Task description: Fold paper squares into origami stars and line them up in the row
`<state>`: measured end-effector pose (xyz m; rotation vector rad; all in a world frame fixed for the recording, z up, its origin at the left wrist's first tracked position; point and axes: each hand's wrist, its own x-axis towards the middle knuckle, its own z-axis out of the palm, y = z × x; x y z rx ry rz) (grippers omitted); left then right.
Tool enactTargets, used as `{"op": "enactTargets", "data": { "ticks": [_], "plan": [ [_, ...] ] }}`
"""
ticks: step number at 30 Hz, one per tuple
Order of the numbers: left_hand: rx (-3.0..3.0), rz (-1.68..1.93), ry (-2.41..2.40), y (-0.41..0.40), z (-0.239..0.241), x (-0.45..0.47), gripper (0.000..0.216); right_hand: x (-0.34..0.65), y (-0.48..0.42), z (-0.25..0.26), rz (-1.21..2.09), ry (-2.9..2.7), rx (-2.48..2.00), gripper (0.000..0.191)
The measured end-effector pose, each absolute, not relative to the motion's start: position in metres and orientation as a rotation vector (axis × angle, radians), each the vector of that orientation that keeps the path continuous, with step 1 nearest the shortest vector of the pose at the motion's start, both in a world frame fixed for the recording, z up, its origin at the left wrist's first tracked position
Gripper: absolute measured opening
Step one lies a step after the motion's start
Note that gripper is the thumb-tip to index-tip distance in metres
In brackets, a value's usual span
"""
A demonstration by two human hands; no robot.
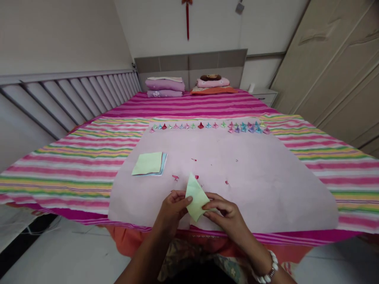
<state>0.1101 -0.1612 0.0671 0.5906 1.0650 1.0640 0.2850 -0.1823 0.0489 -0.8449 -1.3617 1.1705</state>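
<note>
Status: folding work part-complete; a row of small folded paper pcs [210,126], mixed colours, lies along the far edge of the pale pink sheet [251,177] spread over the striped bed cover [74,157]; these read as finished items. Unfolded stock: a short stack of square sheets [149,163], green on top w/ blue edges below, lies flat left of centre, well apart from the hands; judged as not yet folded. Item in hand: one light-green paper [196,197], already creased to a pointed, roughly triangular form, tip up, held just above the near edge of the pink sheet, between both hands; its folding appears incomplete vs. the row pcs. Left hand [173,205]: palm down, grip closed as a pinch, thumb and fingertips on the paper's left edge. Right hand [226,215]: grip likewise closed, thumb over the lower right corner, fingers curled beneath; exact contact under the paper not visible. Both forearms enter from the bottom, converging; a white bead bracelet [268,272] sits on the right wrist. A few small red scraps [175,178] lie on the pink sheet just beyond the paper.
</note>
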Motion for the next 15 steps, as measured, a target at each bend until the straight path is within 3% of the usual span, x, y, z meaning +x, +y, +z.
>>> {"op": "enactTargets", "data": {
  "ticks": [5, 11, 13, 15],
  "plan": [
    [0.618, 1.114, 1.038, -0.16, 0.068, 0.112, 0.034, 0.283, -0.186, 0.052, 1.363, -1.252, -0.848, 0.02],
    [0.597, 1.165, 1.006, -0.161, 0.069, 0.114, 0.036, 0.273, -0.187, 0.052, 1.382, -0.995, -1.002, 0.069],
    [0.59, 1.158, 1.002, -0.161, 0.07, 0.114, 0.034, 0.273, -0.185, 0.051, 1.422, -0.993, -1.062, 0.061],
    [0.58, 1.141, 1.001, -0.161, 0.07, 0.114, 0.028, 0.276, -0.184, 0.05, 1.441, -1.014, -1.117, 0.039]
  ]
}}
